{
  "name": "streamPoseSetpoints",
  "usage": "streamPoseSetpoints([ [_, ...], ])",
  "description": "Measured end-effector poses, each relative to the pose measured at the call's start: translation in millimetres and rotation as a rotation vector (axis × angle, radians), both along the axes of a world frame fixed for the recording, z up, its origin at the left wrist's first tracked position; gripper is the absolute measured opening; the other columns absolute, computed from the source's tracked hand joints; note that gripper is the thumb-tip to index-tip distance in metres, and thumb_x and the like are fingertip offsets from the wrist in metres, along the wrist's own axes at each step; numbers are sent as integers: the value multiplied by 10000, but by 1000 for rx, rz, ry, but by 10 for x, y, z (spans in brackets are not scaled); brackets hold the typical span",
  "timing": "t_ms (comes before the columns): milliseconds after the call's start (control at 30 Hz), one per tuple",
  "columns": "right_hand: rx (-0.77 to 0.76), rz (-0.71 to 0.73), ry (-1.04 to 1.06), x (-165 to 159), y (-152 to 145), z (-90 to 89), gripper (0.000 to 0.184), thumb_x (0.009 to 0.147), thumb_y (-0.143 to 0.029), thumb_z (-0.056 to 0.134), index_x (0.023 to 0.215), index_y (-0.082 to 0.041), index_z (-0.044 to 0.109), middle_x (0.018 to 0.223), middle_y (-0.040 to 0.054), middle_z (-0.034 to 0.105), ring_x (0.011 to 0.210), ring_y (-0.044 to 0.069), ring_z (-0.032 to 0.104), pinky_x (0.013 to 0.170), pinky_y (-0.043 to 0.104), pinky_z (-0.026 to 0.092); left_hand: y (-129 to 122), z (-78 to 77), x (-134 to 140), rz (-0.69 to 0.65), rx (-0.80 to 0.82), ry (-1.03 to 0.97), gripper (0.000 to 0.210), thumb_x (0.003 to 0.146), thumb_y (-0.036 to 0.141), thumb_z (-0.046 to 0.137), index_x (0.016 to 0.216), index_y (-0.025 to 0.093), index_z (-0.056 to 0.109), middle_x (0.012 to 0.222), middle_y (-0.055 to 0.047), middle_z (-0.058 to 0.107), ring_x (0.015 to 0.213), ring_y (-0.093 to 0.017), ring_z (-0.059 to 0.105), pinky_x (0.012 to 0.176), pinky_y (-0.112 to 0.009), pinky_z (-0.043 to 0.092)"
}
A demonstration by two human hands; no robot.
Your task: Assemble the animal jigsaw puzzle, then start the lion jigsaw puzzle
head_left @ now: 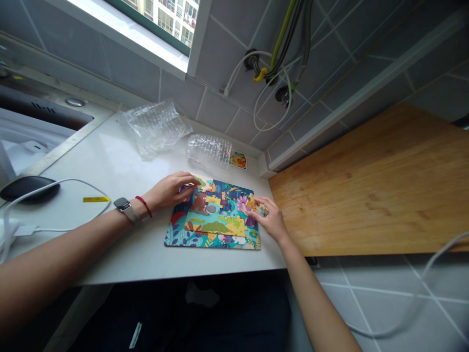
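A colourful jigsaw puzzle board (176, 237) lies on the white counter, with a partly joined animal picture on it. My left hand (174, 190), wearing a watch and a red cord, rests over the board's upper left corner. Its fingers stretch onto the puzzle there, thumb apart from them. My right hand (270, 217) is at the board's right edge, thumb and fingers closed round a small orange and yellow puzzle piece (251, 201). A second patterned bit shows under the right palm, partly hidden. Joined pieces with a yellow and green strip (216, 226) fill the middle.
Crumpled clear plastic wrap (156, 127) and bubble wrap (208, 150) lie behind the board, near a small picture card (239, 159). A black mouse-shaped object (29, 189) and white cable (80, 182) are left. A wooden board (366, 195) stands right; cables (282, 44) hang above.
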State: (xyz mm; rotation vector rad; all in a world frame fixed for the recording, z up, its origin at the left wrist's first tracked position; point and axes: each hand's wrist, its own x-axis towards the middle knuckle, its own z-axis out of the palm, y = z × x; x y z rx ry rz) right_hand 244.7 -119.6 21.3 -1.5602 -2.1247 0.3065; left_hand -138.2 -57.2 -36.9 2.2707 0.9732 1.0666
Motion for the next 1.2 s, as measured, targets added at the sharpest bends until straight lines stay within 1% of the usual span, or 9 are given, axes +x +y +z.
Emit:
streamPoseSetpoints([
  [100,-6,141,19,-570,47,-88,486,854,-443,826,1296,-281,702,1284,94,700,1237,285,628,1105,467,491,-23,24,5,-86,-17,3,337,1024,461,557,1197,218,714,1162,-108,725,1070,-241,677,963,-396,556],
  [200,-16,224,23,-1082,122,-207,555,845,-425,843,1355,-293,669,1284,86,700,1247,285,614,1112,475,489,-44,44,7,-184,-3,33,517,947,532,677,1368,235,626,1319,-131,666,1215,-280,627,1052,-437,518],
  [300,-16,270,26,-1401,140,-315,671,865,-410,825,1474,-281,574,1398,98,654,1351,288,556,1173,482,450,-39,43,-2,-218,25,89,619,899,554,734,1411,237,589,1332,-138,655,1240,-299,609,1079,-459,490],
  [367,-14,223,12,-1488,68,-385,748,910,-410,772,1573,-268,455,1546,117,543,1464,302,461,1231,517,388,-25,29,-10,-211,38,120,614,889,565,742,1386,229,608,1288,-136,673,1218,-302,614,1072,-461,487],
  [433,-27,136,-8,-1495,-73,-457,774,959,-411,699,1633,-255,351,1636,131,433,1532,328,373,1250,567,354,-13,12,-15,-201,47,140,606,873,587,749,1346,223,641,1241,-134,688,1185,-303,623,1042,-449,499],
  [500,-55,91,-33,-1447,-248,-524,741,991,-411,640,1644,-242,333,1661,138,392,1551,351,341,1240,601,366,-10,1,-15,-204,52,161,582,867,595,750,1308,223,673,1217,-133,696,1164,-301,627,1014,-436,508],
  [667,-110,148,-110,-1234,-540,-613,704,1003,-459,620,1635,-305,351,1679,79,371,1570,364,300,1242,633,346,-35,12,-4,-213,64,238,424,899,570,727,1187,258,750,1172,-104,721,1128,-287,627,1025,-432,494],
  [867,-134,162,-136,-1081,-564,-610,698,1018,-477,592,1643,-318,324,1687,61,349,1574,372,283,1234,650,341,-48,16,2,-187,38,292,245,943,479,706,1088,308,805,1173,-79,718,1093,-274,625,997,-436,503],
  [1200,-102,154,-154,-1136,-598,-622,685,1035,-452,561,1649,-272,313,1692,79,330,1586,365,250,1245,654,309,-97,-53,77,-136,58,300,306,951,552,670,1098,323,810,1177,-93,695,1090,-282,614,957,-454,506],
])
